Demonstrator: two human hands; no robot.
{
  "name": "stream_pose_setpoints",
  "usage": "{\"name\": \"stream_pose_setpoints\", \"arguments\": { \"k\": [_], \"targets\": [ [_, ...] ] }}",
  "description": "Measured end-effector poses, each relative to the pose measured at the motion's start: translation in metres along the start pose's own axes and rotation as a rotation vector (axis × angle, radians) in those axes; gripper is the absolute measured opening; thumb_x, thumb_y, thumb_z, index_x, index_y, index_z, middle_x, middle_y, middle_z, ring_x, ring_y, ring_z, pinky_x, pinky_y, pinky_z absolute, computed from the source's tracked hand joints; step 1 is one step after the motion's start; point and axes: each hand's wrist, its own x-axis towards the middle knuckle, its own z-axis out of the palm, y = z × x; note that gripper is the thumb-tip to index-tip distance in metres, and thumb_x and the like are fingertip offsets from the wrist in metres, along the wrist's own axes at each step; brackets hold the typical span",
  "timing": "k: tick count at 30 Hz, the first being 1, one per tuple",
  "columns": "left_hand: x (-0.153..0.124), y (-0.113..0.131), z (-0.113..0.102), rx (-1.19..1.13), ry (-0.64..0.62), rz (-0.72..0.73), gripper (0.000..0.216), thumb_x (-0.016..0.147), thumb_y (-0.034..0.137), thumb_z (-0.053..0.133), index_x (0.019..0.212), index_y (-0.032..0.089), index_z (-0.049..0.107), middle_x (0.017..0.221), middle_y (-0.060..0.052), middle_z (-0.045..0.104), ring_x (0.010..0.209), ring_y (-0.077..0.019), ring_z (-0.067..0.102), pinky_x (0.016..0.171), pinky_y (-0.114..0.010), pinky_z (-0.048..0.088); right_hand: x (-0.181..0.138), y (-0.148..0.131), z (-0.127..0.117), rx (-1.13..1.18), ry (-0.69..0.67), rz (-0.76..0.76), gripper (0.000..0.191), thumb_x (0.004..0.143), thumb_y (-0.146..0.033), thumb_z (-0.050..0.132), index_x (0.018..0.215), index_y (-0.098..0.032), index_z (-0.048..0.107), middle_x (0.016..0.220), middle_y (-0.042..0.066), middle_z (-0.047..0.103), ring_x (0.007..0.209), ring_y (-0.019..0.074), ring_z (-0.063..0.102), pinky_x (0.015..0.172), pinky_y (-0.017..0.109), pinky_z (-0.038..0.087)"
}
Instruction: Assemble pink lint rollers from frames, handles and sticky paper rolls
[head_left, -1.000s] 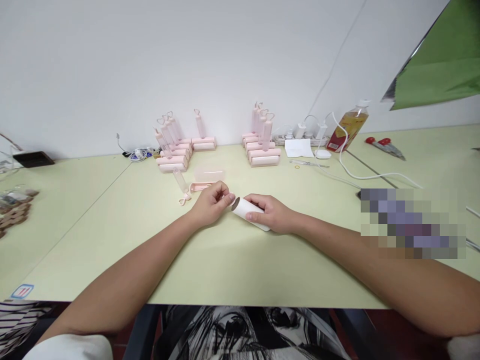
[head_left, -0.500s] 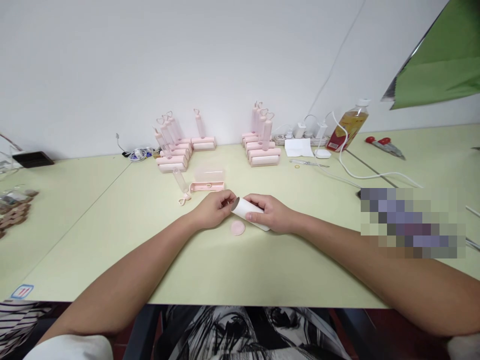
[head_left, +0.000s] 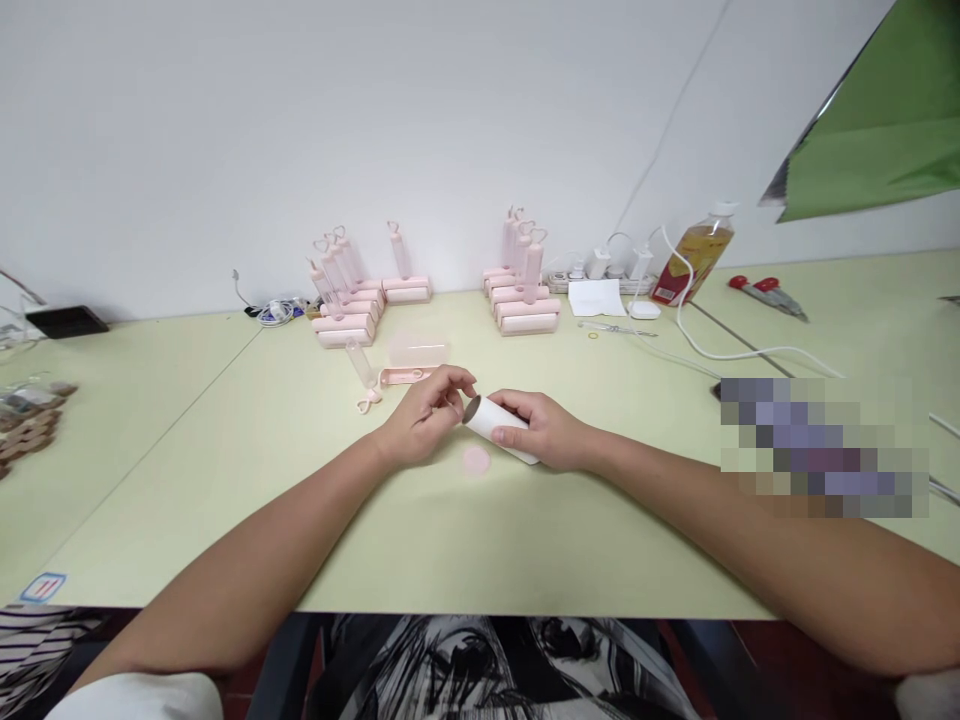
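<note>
My right hand (head_left: pixel 546 430) is wrapped round a white paper roll (head_left: pixel 496 424) lying tilted on the pale green table (head_left: pixel 225 470); the roll's dark open end faces left. My left hand (head_left: pixel 426 412) sits at that open end with its fingers curled and pinched together; what they hold, if anything, is hidden. A small pink round cap (head_left: pixel 475 460) lies flat on the table just below the roll. Behind my left hand lie a pink roller frame (head_left: pixel 405 376), a clear cover (head_left: pixel 417 349) and a clear tube handle with a heart end (head_left: pixel 363 371).
Two groups of pink lint rollers stand at the back, one group (head_left: pixel 349 296) left and the other group (head_left: pixel 523 290) right. Farther right are a power strip with chargers (head_left: pixel 600 268), a white cable (head_left: pixel 720 350), a drink bottle (head_left: pixel 691 262) and red-handled scissors (head_left: pixel 768 292).
A pink round cap has appeared on the table below the roll. My left hand's fingers have shifted slightly at the roll's open end. My right hand has stayed put.
</note>
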Motion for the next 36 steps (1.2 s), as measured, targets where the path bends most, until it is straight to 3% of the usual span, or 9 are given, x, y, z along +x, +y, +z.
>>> {"name": "stream_pose_setpoints", "arguments": {
  "k": [4,7,13,19,26,36],
  "targets": [
    [-0.001,0.015,0.004,0.113,-0.071,0.068,0.034,0.081,0.038,0.063,0.109,0.021,0.057,0.098,-0.007,0.059,0.08,-0.0167,0.054,0.067,-0.028,0.044,0.0,-0.002,0.0,-0.002,-0.004,-0.009,0.038,0.084,-0.044,0.062,0.108,-0.016,0.062,0.094,0.004,0.063,0.082,0.0182,0.056,0.071,0.028,0.043],
    [-0.001,0.019,0.009,0.143,-0.079,0.073,0.029,0.086,0.041,0.059,0.106,0.02,0.059,0.097,-0.008,0.059,0.079,-0.0166,0.053,0.067,-0.028,0.044,0.0,-0.002,-0.001,0.001,-0.005,-0.02,0.038,0.085,-0.045,0.061,0.109,-0.016,0.063,0.095,0.004,0.063,0.084,0.0188,0.056,0.073,0.028,0.043],
    [0.0,0.005,0.006,0.046,0.081,-0.015,0.032,0.088,0.044,0.057,0.108,0.019,0.056,0.092,-0.006,0.057,0.077,-0.0151,0.052,0.068,-0.027,0.043,0.002,0.001,0.0,0.103,0.02,0.01,0.041,0.086,-0.047,0.059,0.114,-0.017,0.058,0.091,0.004,0.06,0.076,0.0156,0.053,0.066,0.027,0.044],
    [0.006,-0.006,-0.002,-0.169,0.246,-0.14,0.036,0.085,0.049,0.06,0.105,0.019,0.056,0.076,0.0,0.051,0.058,-0.0099,0.047,0.053,-0.024,0.041,0.004,0.0,-0.001,0.255,0.023,0.053,0.043,0.088,-0.042,0.054,0.123,-0.016,0.055,0.091,0.005,0.058,0.07,0.0142,0.056,0.066,0.029,0.048],
    [0.009,-0.007,-0.001,-0.262,0.291,-0.206,0.037,0.083,0.049,0.061,0.103,0.018,0.057,0.076,0.001,0.051,0.057,-0.0093,0.048,0.052,-0.024,0.042,0.002,0.0,-0.005,0.243,-0.026,0.038,0.047,0.086,-0.025,0.046,0.133,-0.017,0.052,0.085,0.004,0.058,0.072,0.015,0.058,0.067,0.028,0.046],
    [0.009,-0.006,-0.001,-0.28,0.298,-0.226,0.037,0.082,0.049,0.063,0.102,0.018,0.058,0.074,0.001,0.052,0.056,-0.0094,0.049,0.051,-0.024,0.043,0.001,0.003,-0.005,0.245,-0.033,0.033,0.05,0.086,-0.022,0.045,0.135,-0.018,0.051,0.088,0.004,0.059,0.073,0.0151,0.058,0.068,0.029,0.046]
  ]
}}
